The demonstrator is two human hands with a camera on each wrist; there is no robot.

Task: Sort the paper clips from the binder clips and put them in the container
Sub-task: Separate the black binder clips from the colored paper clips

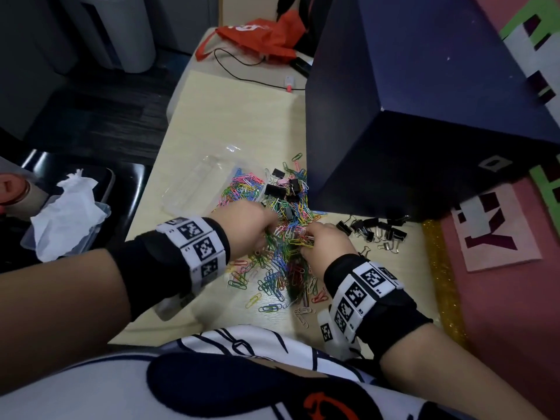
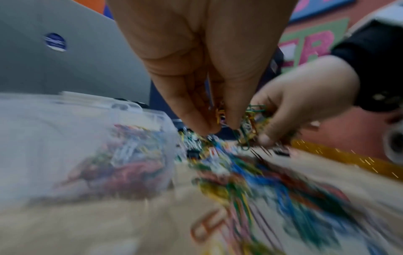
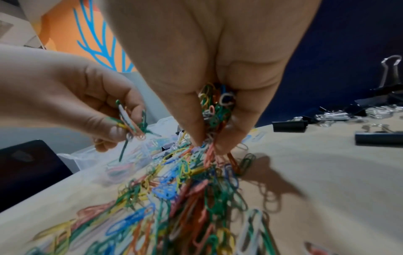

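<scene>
A heap of coloured paper clips (image 1: 285, 256) lies on the pale table (image 1: 236, 122), with a few black binder clips (image 1: 283, 189) still mixed in at its far end. A sorted group of black binder clips (image 1: 375, 230) sits to the right. The clear plastic container (image 1: 206, 183) stands at the left, holding paper clips (image 1: 242, 186). My left hand (image 1: 245, 225) pinches a few paper clips (image 3: 130, 124) above the heap. My right hand (image 1: 324, 247) grips a thick bunch of paper clips (image 3: 216, 107) with fingertips down in the heap (image 3: 196, 189).
A large dark blue box (image 1: 424, 116) stands close behind the heap on the right. A red bag (image 1: 260, 37) and a black cable (image 1: 242, 71) lie at the table's far end. A tub with white tissue (image 1: 66, 213) sits off the left edge.
</scene>
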